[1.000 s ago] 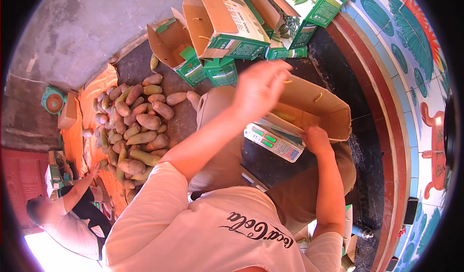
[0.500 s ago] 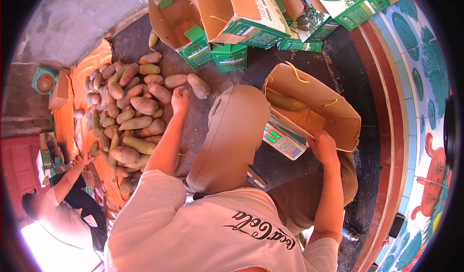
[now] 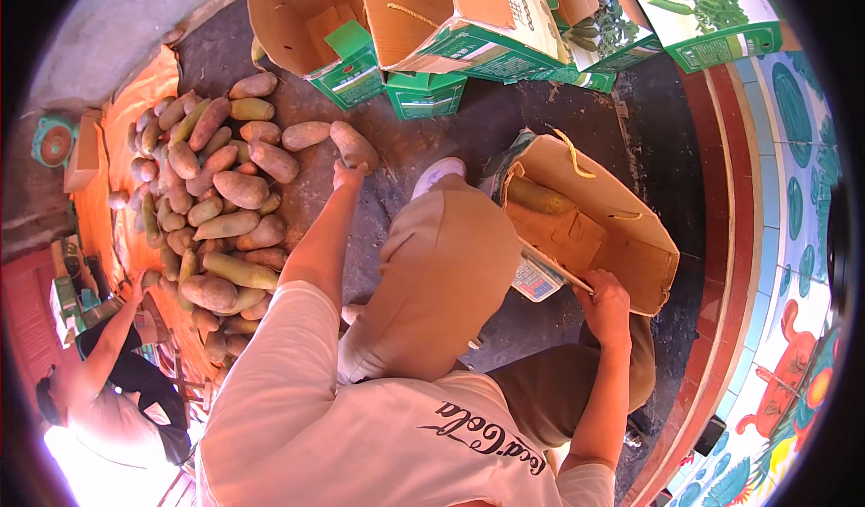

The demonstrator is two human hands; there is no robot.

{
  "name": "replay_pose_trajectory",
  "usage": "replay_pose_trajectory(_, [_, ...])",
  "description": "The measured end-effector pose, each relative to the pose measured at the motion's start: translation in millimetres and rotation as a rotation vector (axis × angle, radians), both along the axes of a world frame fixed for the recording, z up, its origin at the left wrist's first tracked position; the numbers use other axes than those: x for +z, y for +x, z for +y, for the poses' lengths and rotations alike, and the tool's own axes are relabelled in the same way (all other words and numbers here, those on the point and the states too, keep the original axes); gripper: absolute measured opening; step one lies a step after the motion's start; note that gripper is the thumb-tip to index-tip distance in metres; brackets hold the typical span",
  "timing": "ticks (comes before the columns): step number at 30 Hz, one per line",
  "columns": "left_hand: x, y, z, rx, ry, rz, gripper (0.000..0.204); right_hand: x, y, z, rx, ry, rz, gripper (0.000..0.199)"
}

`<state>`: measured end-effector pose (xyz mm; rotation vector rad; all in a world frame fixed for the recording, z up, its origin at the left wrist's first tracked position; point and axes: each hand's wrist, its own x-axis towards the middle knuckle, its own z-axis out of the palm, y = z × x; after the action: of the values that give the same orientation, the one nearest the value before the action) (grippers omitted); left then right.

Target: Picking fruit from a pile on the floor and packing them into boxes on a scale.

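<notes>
at the far left, a co-worker (image 3: pixel 122 408) is leaning in, one hand (image 3: pixel 138 292) lying near the heap. beside that, an orange sheet (image 3: pixel 153 79) is running under part of the heap (image 3: pixel 241 187), where brown and greenish tubers are lying piled loosely; tugging one from low down could set the others rolling.

right of the heap, the left hand (image 3: pixel 348 177) is touching the near end of a separate tuber (image 3: pixel 355 145), which is lying on the dark floor (image 3: pixel 396 160). i can't tell whether its grip is closing around that end or only pressing on it. a hold this near one end could let the thick body swing or slip, and a drop could be bruising it.

past the hand, green-and-white boxes (image 3: pixel 491 49) are standing at the top, and the bent leg (image 3: pixel 450 264) is filling the middle; a tuber carried low across could be knocking against the knee.

further right, a scale (image 3: pixel 537 280) is showing only partly, under the near side of an open box (image 3: pixel 651 268). one long root (image 3: pixel 538 197) is lying inside. the right hand (image 3: pixel 604 306) is holding the near rim, its grip narrow on the cardboard. a downward push there could be skewing the reading or tipping the box.
</notes>
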<state>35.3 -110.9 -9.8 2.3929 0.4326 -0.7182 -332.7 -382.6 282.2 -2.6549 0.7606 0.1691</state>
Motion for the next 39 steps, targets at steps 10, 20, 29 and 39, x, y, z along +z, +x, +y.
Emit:
replay_pose_trajectory(10, [-2, 13, -35, 0.245, 0.052, 0.022, 0.099, 8, 14, -2, -0.004, 0.042, 0.04, 0.019])
replay_pose_trajectory(20, [-24, -37, 4, -0.165, -0.005, 0.079, 0.097, 5, 3, -3, 0.01, -0.023, 0.08, 0.021])
replay_pose_trajectory(29, [18, -75, 65, 0.109, -0.904, 0.866, 0.056, -7, -20, 0, 0.005, -0.046, 0.08, 0.015])
replay_pose_trajectory(39, [300, -72, 25, -0.086, -1.131, 0.015, 0.061, -21, -9, 5, 0.06, -0.082, 0.059, 0.014])
